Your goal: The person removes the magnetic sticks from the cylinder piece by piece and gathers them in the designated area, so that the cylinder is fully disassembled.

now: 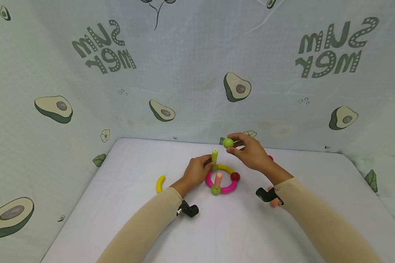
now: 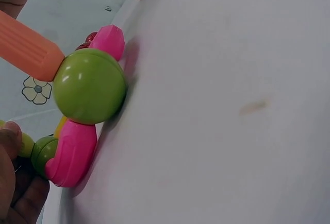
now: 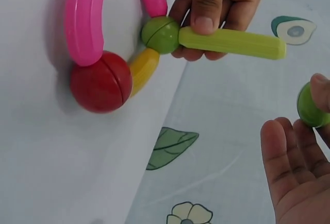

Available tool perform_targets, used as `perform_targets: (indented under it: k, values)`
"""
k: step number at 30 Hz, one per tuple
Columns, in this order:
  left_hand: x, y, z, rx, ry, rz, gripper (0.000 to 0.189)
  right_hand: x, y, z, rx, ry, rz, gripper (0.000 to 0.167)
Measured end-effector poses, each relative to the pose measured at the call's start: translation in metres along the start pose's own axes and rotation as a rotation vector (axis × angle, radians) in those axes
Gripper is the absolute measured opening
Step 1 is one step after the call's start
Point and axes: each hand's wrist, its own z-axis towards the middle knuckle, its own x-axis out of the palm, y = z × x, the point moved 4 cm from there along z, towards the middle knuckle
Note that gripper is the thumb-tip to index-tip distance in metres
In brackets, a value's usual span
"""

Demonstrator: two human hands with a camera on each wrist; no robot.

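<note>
A ring of toy pieces lies on the white table: pink curved tubes (image 1: 229, 187), a yellow curved tube (image 1: 225, 168), a red ball (image 3: 101, 82) and green balls (image 2: 90, 86). From one green ball at the near side rises an orange rod (image 1: 218, 179). At the far left of the ring my left hand (image 1: 195, 171) pinches a light green rod (image 3: 232, 44) low down, beside the green ball (image 3: 161, 34) it stands on. Up and to the right, my right hand (image 1: 249, 151) holds a loose green ball (image 1: 228, 143) between thumb and fingers, above the rod's level.
A loose yellow curved tube (image 1: 160, 183) lies left of my left forearm. Orange pieces (image 1: 274, 203) are partly hidden under my right wrist, and a red piece (image 1: 270, 157) shows behind that hand. A patterned cloth (image 1: 197, 73) hangs behind the table.
</note>
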Motion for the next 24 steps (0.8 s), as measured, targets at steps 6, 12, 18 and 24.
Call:
perform_targets:
  k: [6,12,18,24]
  values:
    - [0.0,0.0,0.0,-0.011,-0.004,-0.008,0.036,-0.01,-0.016,-0.004,0.015,-0.005,-0.022,0.053]
    - [-0.001,-0.003,-0.001,-0.016,0.003,0.007,0.038,-0.019,-0.033,-0.012,0.036,0.0,-0.047,0.054]
    - [-0.002,-0.004,-0.001,-0.029,-0.001,0.011,0.038,-0.026,-0.044,-0.019,0.062,-0.012,-0.062,0.055]
    - [-0.001,-0.003,-0.001,-0.036,0.005,0.003,0.039,-0.032,-0.056,-0.026,0.073,-0.035,-0.084,0.054]
